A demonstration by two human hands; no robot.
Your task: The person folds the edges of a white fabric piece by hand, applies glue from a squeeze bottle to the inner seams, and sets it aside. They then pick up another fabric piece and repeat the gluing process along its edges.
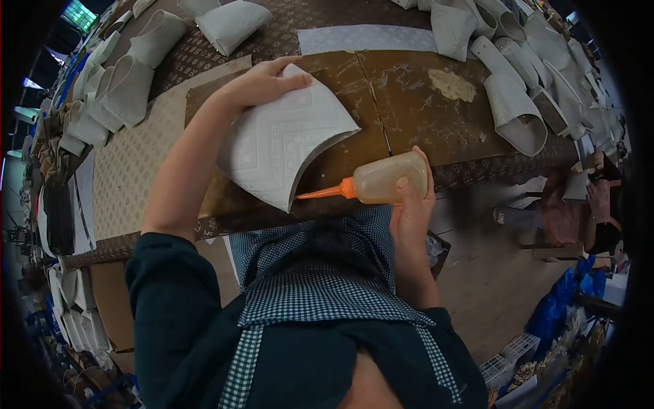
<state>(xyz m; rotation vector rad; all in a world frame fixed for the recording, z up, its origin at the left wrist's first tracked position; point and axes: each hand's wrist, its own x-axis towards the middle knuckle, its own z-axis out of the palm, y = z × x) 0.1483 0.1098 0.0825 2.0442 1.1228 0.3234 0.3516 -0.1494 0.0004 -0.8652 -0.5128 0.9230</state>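
My left hand [269, 83] grips the far edge of a white embossed shoe upper [289, 133], thumb on top and the other fingers partly hidden. The piece is tilted over the brown work board [402, 88], its curved open edge facing right. In my right hand [415, 204] is a translucent squeeze bottle [388, 178] with yellowish contents, lying nearly sideways. Its orange nozzle [327, 192] points left, the tip at or very near the lower corner of the upper's edge. Whether liquid is coming out cannot be seen.
Several similar white uppers [133, 88] are piled at the left, and more uppers [514, 116] at the right. A pale strip [368, 39] lies behind the board. Another person [572, 208] sits at the right. Blue bags [555, 307] and a white crate [518, 347] are on the floor.
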